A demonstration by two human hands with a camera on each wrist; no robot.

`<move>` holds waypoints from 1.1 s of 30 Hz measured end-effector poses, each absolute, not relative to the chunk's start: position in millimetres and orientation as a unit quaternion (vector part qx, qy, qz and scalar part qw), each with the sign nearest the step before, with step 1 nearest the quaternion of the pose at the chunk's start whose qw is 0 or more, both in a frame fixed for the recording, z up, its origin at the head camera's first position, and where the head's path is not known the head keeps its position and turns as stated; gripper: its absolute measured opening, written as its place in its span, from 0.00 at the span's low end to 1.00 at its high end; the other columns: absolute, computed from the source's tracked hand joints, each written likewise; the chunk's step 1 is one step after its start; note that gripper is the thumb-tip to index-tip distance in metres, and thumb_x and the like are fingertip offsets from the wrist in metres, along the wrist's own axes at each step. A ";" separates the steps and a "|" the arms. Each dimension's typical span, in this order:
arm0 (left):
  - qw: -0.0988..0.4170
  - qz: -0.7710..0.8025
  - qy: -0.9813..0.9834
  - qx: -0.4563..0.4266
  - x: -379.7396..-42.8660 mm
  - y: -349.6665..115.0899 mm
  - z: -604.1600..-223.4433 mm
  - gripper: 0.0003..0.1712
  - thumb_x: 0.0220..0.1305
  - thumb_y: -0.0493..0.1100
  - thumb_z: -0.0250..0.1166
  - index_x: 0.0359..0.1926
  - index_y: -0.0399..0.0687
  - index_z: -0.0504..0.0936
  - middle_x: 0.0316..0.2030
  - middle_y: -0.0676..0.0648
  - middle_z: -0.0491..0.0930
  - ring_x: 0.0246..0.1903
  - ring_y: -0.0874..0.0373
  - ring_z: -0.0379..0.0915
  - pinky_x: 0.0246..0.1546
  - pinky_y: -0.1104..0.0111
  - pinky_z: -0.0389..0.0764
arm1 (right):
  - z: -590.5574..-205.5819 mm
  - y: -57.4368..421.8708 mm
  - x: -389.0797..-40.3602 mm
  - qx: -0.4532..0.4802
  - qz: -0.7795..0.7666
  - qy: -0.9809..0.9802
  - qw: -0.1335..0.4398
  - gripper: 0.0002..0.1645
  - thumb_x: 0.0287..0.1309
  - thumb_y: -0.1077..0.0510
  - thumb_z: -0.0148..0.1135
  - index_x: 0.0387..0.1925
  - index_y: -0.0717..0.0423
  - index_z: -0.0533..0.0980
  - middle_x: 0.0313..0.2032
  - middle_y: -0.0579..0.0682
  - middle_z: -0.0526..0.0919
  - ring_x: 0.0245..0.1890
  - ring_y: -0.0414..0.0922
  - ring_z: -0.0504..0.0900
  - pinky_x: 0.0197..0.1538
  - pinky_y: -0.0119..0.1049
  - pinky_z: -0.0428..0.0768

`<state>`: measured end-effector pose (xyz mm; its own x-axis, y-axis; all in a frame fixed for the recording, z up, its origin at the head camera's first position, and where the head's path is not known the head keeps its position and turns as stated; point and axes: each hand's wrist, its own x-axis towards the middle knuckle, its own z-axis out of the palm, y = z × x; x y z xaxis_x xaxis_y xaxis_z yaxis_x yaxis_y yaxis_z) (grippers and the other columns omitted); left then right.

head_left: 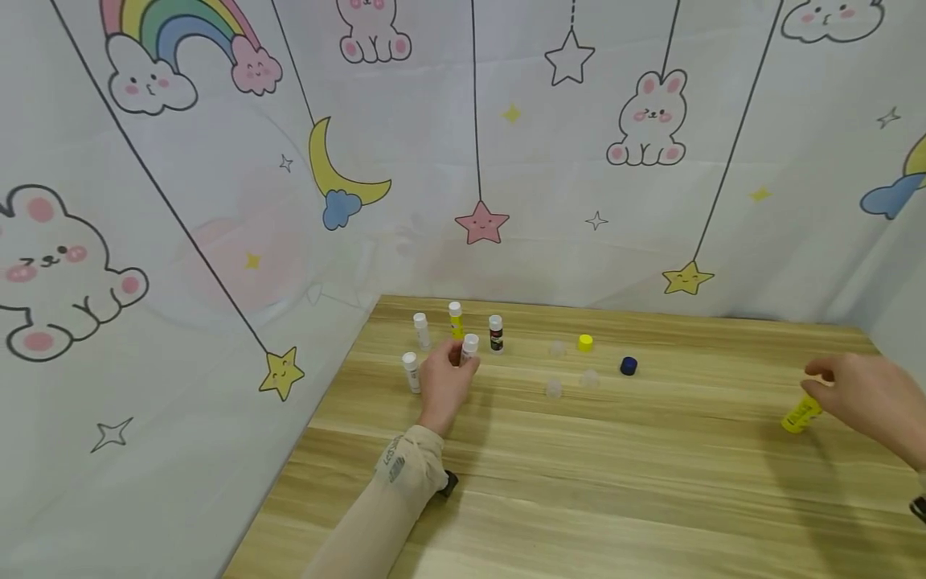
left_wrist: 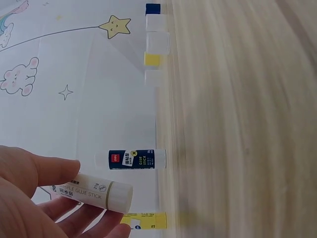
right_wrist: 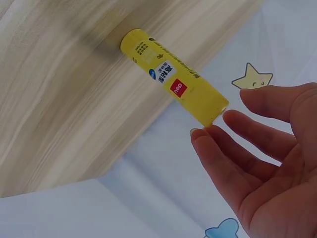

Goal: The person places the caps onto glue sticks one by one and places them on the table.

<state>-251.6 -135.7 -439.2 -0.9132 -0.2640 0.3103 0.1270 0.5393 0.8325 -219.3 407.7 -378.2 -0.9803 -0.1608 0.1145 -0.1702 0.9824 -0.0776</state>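
My left hand (head_left: 444,382) grips a white glue stick (left_wrist: 94,192) between thumb and fingers. Its lower end hangs above the tabletop, tilted in the left wrist view. Around that hand stand a navy glue stick (head_left: 496,334), a yellow glue stick with a white cap (head_left: 456,320) and two more white ones, one behind (head_left: 422,330) and one to its left (head_left: 411,374). At the far right, an uncapped yellow glue stick (right_wrist: 173,79) stands with its base on the table. My right hand (head_left: 864,402) is at its top, fingertips by the rim and thumb spread apart from it.
On the wooden table (head_left: 615,482) lie a yellow cap (head_left: 585,343), a navy cap (head_left: 628,367) and several clear caps (head_left: 554,389), between the two hands. A white cloth with printed cartoons (head_left: 535,161) hangs along the table's back and left edges.
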 end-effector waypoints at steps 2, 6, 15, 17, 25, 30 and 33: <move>0.207 -0.479 -0.852 0.038 -251.5 -135.6 -438.6 0.13 0.59 0.40 0.74 0.46 0.45 0.86 0.39 0.47 0.86 0.38 0.52 0.80 0.41 0.56 0.80 | -376.8 404.9 -220.6 0.087 0.037 -0.994 0.055 0.19 0.57 0.62 0.68 0.41 0.77 0.79 0.34 0.73 0.81 0.22 0.54 0.79 0.26 0.51 0.78; 0.209 -0.479 -0.852 0.034 -250.6 -135.5 -437.0 0.14 0.59 0.40 0.75 0.46 0.44 0.86 0.39 0.46 0.86 0.39 0.52 0.81 0.41 0.56 0.80 | -373.5 398.5 -222.4 0.100 0.026 -0.992 0.068 0.18 0.57 0.62 0.69 0.41 0.76 0.80 0.34 0.72 0.82 0.20 0.50 0.79 0.25 0.51 0.78; 0.212 -0.477 -0.853 0.025 -249.0 -134.8 -433.6 0.15 0.59 0.40 0.74 0.48 0.45 0.87 0.39 0.47 0.86 0.38 0.52 0.81 0.40 0.56 0.80 | -370.9 385.2 -225.6 0.099 0.018 -0.992 0.070 0.20 0.59 0.59 0.68 0.43 0.75 0.81 0.39 0.72 0.83 0.30 0.61 0.83 0.31 0.55 0.79; 0.214 -0.475 -0.854 0.023 -248.7 -134.5 -433.1 0.15 0.59 0.40 0.74 0.48 0.45 0.87 0.38 0.47 0.86 0.37 0.52 0.81 0.40 0.56 0.79 | -370.1 382.9 -226.0 0.101 0.023 -0.993 0.062 0.20 0.60 0.58 0.67 0.44 0.75 0.81 0.40 0.72 0.83 0.30 0.60 0.83 0.30 0.55 0.79; 0.209 -0.475 -0.854 0.025 -248.3 -133.9 -431.8 0.16 0.59 0.39 0.74 0.49 0.45 0.87 0.37 0.47 0.86 0.37 0.53 0.80 0.39 0.57 0.79 | -372.4 370.9 -230.5 0.104 0.022 -0.993 0.048 0.20 0.59 0.59 0.69 0.45 0.73 0.81 0.43 0.72 0.83 0.28 0.57 0.84 0.31 0.55 0.80; 0.212 -0.473 -0.855 0.019 -248.2 -134.0 -430.8 0.17 0.59 0.40 0.74 0.50 0.45 0.87 0.38 0.47 0.86 0.37 0.52 0.80 0.40 0.56 0.79 | -372.8 364.7 -233.1 0.108 0.020 -0.993 0.049 0.20 0.58 0.59 0.69 0.46 0.73 0.81 0.43 0.72 0.83 0.30 0.59 0.84 0.32 0.55 0.81; 0.211 -0.474 -0.854 0.018 -248.2 -133.8 -430.0 0.17 0.59 0.39 0.74 0.50 0.46 0.87 0.38 0.47 0.86 0.37 0.52 0.80 0.39 0.57 0.79 | -373.1 360.7 -235.1 0.108 0.020 -0.993 0.049 0.19 0.58 0.59 0.69 0.46 0.72 0.81 0.43 0.71 0.83 0.32 0.61 0.84 0.33 0.56 0.81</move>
<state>-248.2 -133.8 -430.0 -0.9102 -0.2312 0.3436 0.1695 0.5491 0.8184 -235.1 360.7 -373.1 -0.9718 -0.2123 0.1024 -0.2162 0.9759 -0.0286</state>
